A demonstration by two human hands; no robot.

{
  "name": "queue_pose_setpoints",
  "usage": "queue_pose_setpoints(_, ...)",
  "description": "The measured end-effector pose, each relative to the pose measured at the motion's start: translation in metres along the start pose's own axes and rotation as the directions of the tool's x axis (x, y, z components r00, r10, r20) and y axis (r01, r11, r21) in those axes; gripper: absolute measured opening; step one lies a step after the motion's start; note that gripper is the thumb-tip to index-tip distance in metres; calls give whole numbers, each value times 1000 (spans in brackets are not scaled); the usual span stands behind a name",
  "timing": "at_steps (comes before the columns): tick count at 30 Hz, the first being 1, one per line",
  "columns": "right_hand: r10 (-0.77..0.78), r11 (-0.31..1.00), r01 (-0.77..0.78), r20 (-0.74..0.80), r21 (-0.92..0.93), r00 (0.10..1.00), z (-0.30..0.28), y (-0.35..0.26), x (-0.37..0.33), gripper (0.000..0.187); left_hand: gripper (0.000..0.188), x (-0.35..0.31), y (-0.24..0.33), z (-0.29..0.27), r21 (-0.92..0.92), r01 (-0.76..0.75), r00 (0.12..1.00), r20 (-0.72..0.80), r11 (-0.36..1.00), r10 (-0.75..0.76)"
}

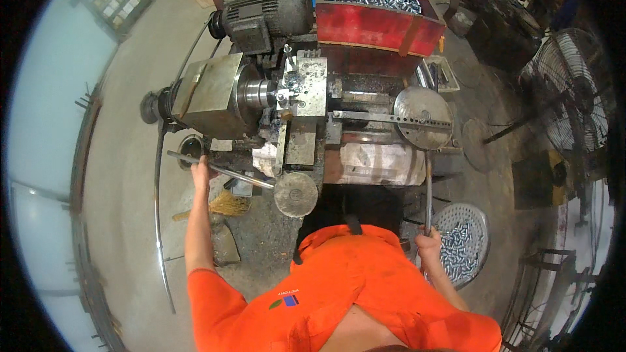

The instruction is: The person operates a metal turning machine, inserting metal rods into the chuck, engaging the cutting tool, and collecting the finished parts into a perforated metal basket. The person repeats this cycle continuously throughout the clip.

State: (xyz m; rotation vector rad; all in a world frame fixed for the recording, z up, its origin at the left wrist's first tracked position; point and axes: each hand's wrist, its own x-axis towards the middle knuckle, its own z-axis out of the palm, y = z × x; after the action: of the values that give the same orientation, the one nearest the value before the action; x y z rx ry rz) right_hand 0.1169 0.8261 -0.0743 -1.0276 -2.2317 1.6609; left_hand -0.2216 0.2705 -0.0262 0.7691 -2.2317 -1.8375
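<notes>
Machine [301, 101] ahead, left lever [242, 177] slanting across, right lever [428, 186] pointing back at the body

Concrete floor [124, 189] spreads around the machine, with a pale wall [45, 111] at the far left and a large fan [572, 91] at the right. The machine's surfaces look dark and grimy. At its back sits a red bin [372, 25] heaped with small shiny metal pieces, just beside a finned motor [264, 19]. A boxy housing [208, 98] on the left carries the spindle [261, 93], which faces a steel block [310, 85] in the middle.

Two round discs bear the levers. The left lever's long axis runs from the small disc [296, 194] out to the left and slightly away from the body; the right lever comes almost straight back from the large disc [420, 104]. The left hand [200, 169] is wrapped round its lever near the outer end, a short length poking past. The right hand [428, 244] clasps the near end of the other, just beside a perforated basket [481, 221] of metal pieces; its fingers are partly hidden. Of the two, the left hand lies nearer the spindle.
</notes>
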Motion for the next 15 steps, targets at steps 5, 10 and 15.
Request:
queue_pose_setpoints(5, -91, 940, 133, 144, -314, 985, -40, -8, 17, 25, 35, 15, 2, -22, 247, 139, 972, 153, 959, -180)
queue_pose_setpoints(10, -132, 395, -6, -63, -919, 989, -135, -4, 119, 41, 37, 20, -3, -23, 234, 148, 974, 136, 961, -183)
queue_pose_setpoints(15, -531, 128, -105, -158, -986, 833, -170, -26, 232, 53, 55, 20, -7, -13, 124, 124, 963, 225, 984, -150)
